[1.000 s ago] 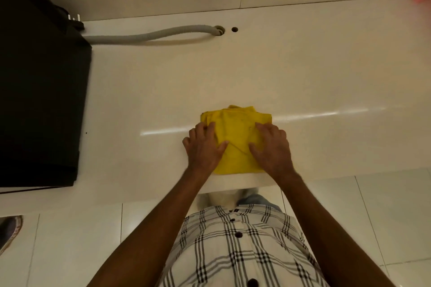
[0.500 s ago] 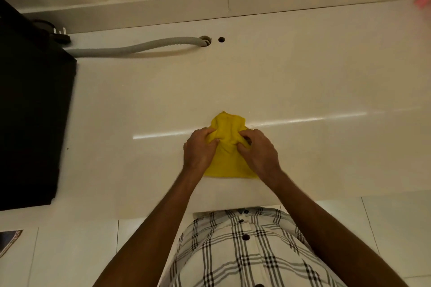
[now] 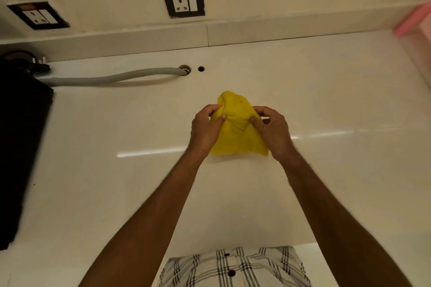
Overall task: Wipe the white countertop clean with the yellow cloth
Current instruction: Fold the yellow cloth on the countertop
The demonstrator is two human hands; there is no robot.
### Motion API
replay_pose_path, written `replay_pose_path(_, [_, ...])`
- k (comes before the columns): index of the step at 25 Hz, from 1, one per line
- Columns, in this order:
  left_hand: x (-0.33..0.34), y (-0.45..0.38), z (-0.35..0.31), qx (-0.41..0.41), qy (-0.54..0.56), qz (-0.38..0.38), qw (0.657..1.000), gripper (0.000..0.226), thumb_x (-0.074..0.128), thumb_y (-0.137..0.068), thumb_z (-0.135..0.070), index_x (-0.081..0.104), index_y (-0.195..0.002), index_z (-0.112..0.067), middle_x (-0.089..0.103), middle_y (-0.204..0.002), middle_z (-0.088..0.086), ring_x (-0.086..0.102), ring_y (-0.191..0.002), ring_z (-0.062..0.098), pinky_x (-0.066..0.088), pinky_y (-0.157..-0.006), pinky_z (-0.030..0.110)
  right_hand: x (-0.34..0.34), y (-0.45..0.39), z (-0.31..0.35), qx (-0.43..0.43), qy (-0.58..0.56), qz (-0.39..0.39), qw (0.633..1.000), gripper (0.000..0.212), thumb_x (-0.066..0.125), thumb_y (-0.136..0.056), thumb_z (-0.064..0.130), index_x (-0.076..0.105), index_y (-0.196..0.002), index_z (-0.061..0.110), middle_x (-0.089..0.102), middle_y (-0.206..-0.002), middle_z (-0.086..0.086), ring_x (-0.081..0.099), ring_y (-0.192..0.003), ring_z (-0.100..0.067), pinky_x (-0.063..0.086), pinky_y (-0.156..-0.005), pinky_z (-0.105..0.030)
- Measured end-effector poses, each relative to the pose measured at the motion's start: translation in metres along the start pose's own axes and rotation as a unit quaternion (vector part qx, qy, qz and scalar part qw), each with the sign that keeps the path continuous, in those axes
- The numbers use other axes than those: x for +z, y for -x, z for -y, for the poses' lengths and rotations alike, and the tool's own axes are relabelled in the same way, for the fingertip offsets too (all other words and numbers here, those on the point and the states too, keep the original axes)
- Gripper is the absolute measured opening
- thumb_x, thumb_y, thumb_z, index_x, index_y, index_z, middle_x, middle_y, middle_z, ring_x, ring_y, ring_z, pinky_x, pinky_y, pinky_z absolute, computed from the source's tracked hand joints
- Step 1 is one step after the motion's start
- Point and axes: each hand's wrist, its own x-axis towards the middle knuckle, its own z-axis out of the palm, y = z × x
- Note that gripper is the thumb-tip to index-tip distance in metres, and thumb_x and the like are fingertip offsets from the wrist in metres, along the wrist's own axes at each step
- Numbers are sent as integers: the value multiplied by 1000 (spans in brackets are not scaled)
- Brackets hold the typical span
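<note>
The yellow cloth (image 3: 235,128) is bunched into a loose peak near the middle of the white countertop (image 3: 338,105). My left hand (image 3: 206,128) pinches its left side and my right hand (image 3: 271,130) pinches its right side. Both hands hold the cloth's upper part raised, while its lower edge hangs down close to the glossy surface. My two forearms reach forward from the near edge of the counter.
A black appliance (image 3: 21,147) fills the left side. A grey corrugated hose (image 3: 112,78) runs from it to a hole (image 3: 185,69) near the backsplash. Two wall sockets (image 3: 184,2) sit above. Something pink (image 3: 412,21) stands at the far right corner.
The cloth lay flat under my pressed hands near the counter's front edge. Both hands have gathered it, gripped it and moved it farther from the edge, toward the middle.
</note>
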Motion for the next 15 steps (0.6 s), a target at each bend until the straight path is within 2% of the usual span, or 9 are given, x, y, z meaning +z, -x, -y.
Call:
replay_pose_path(6, [51, -64, -48, 12, -7, 14, 1000, 28, 64, -97, -21, 64, -126, -19, 63, -117, -6, 57, -106, 13, 46, -90, 27, -50, -78, 11, -42, 48, -15, 998, 30, 63, -96, 19, 73, -124, 25, 72, -123, 0, 66, -111, -21, 55, -97, -42])
replay_pose_path(9, [72, -98, -69, 16, -7, 15, 1000, 29, 63, -98, -20, 64, -127, -17, 63, -117, -5, 56, -106, 12, 43, -89, 26, -69, -118, 13, -61, 63, -27, 996, 30, 63, -99, 18, 72, -127, 23, 71, -125, -2, 63, -114, -21, 51, -93, -34])
replay_pose_path(12, [91, -130, -82, 17, -11, 12, 1000, 29, 62, -98, -20, 64, -127, -16, 62, -117, -4, 55, -105, 12, 44, -88, 27, -77, -153, 15, -76, 94, -41, 992, 30, 61, -101, 17, 71, -128, 22, 68, -124, -3, 57, -108, -15, 41, -90, -25])
replay_pose_path(15, [101, -161, -93, 28, -12, 4, 1000, 27, 62, -98, -20, 65, -125, -18, 61, -113, -8, 56, -103, 11, 44, -86, 24, -79, -187, 22, -82, 112, -58, 989, 30, 59, -101, 15, 71, -128, 23, 68, -124, -4, 56, -106, -13, 40, -89, -24])
